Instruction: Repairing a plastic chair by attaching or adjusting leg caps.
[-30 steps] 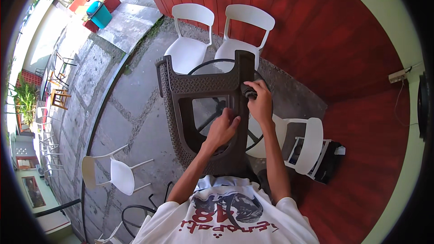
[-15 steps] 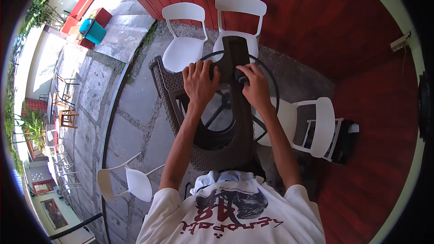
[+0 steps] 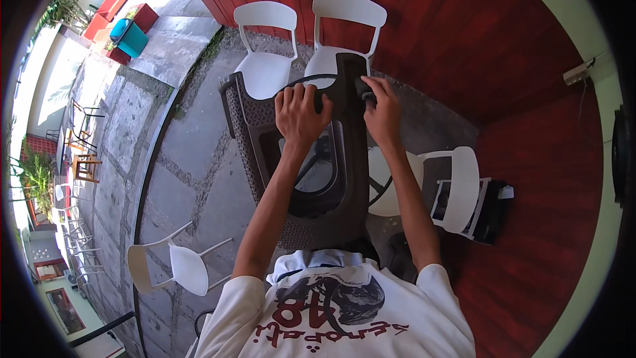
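Grey stone paving (image 3: pixel 165 189) meets a red plank wall (image 3: pixel 430 59). In front of you is a brown plastic frame (image 3: pixel 356 179), woven-textured at left, smoother and rounded inside. Your left hand (image 3: pixel 301 116) clasps its far crossbar (image 3: pixel 264 113), partly hiding it; your right hand (image 3: pixel 384 116) pinches a dark, mostly covered piece (image 3: pixel 366 96) at its right edge. Beyond stand smooth white chairs (image 3: pixel 266 16), partly blocked.

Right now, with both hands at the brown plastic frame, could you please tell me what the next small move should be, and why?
I'd probably try a gentle twist of the small dark part with the right hand: it curls around that part at the brown plastic frame, while the left hand, resting over the frame's crosspiece, could steady it.
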Demonstrator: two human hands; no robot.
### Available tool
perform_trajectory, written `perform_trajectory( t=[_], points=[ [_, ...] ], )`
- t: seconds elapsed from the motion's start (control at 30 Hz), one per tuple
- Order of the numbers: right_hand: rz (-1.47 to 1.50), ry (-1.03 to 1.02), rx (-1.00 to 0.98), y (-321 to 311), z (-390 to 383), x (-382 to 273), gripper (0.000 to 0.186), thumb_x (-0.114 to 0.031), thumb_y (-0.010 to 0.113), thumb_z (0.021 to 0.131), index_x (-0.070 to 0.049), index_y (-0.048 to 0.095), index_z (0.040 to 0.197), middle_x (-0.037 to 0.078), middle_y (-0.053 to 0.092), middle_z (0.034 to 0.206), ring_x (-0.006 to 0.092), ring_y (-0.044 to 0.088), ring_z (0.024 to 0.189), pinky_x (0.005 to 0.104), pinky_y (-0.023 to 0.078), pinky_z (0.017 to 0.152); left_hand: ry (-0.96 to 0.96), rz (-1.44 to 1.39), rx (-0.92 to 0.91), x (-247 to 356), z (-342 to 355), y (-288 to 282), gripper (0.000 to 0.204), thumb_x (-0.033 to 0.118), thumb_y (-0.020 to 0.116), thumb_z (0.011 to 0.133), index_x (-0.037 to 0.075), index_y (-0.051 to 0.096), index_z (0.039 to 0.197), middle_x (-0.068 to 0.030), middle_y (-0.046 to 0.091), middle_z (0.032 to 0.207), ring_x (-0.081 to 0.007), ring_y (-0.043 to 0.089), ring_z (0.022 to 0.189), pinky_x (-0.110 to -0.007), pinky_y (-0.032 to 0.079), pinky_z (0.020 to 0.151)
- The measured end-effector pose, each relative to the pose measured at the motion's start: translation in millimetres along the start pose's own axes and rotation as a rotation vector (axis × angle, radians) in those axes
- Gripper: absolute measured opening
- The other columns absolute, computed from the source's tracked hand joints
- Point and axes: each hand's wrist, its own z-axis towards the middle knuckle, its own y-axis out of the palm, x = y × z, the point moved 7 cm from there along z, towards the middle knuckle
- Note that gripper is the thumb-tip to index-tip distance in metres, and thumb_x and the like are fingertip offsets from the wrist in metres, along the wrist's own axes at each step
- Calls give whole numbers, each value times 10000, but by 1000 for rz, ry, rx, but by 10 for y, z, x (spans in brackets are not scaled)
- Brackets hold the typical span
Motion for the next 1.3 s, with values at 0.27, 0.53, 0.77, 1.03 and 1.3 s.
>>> perform_trajectory(
  t=[0.27, 0.53, 0.77, 1.03, 1.3],
  points=[
    [-49, 36, -350, 151, -329, -176, 524, 182, 590, 730, -26, 698, 1198, 154, 631, 1094, 391, 630, 1061, 460, 512, 898, -73, 29, 68, -233, -34, 12, 188, 277, 696, 803, 96, 641, 806, -62, 583, 783, -268, 590, 785, -407, 450, 790],
    [-138, 126, -525, -331, -1745, -558, 606, 206, 553, 670, -37, 725, 1198, 148, 629, 1063, 358, 637, 1041, 414, 523, 887, -71, -34, 95, -166, -62, 3, 191, 270, 692, 791, 86, 644, 808, -68, 604, 812, -257, 614, 823, -388, 474, 841],
    [-78, 115, -380, -229, -971, -519, 493, 170, 615, 778, -17, 694, 1227, 164, 612, 1100, 365, 651, 986, 413, 520, 855, -43, -42, 134, -136, -40, 1, 198, 269, 687, 798, 77, 639, 784, -69, 604, 785, -261, 607, 804, -397, 473, 827],
    [-208, 128, -523, -184, -1649, -534, 541, 153, 615, 750, -14, 675, 1261, 167, 567, 1048, 371, 625, 961, 432, 502, 832, -54, -20, 134, -214, -96, 54, 202, 289, 687, 792, 88, 662, 790, -67, 613, 788, -253, 619, 805, -388, 486, 841],
    [-54, 272, -739, -471, -2491, -791, 528, 132, 630, 758, -41, 698, 1251, 155, 595, 1024, 352, 642, 912, 422, 527, 807, -35, -57, 142, -140, -97, 42, 215, 295, 671, 809, 88, 637, 767, -71, 601, 789, -250, 609, 819, -386, 480, 845]
  ],
)
